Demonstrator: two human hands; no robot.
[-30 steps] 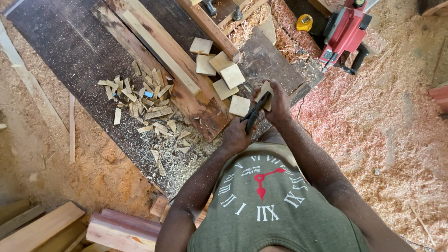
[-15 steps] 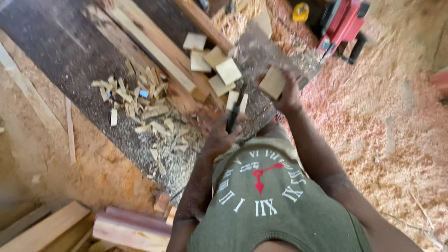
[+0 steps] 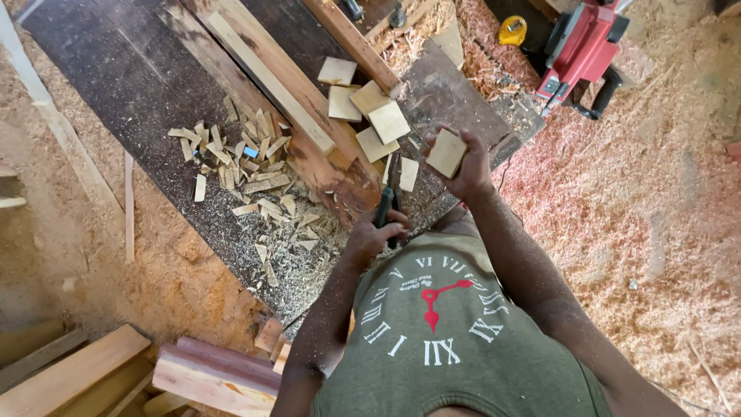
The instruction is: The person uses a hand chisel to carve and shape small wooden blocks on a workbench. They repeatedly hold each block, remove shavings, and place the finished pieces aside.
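Dark workbench, right hand gripping pale square wood block

Looked steeply down from head height, close over the dark workbench, sawdust floor at right.

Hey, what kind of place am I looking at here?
Most likely a woodworking shop. Sawdust covers the ground, small cut wood squares and offcuts lie on a dark workboard, and a red power tool sits nearby. The right hand holds a wood block.
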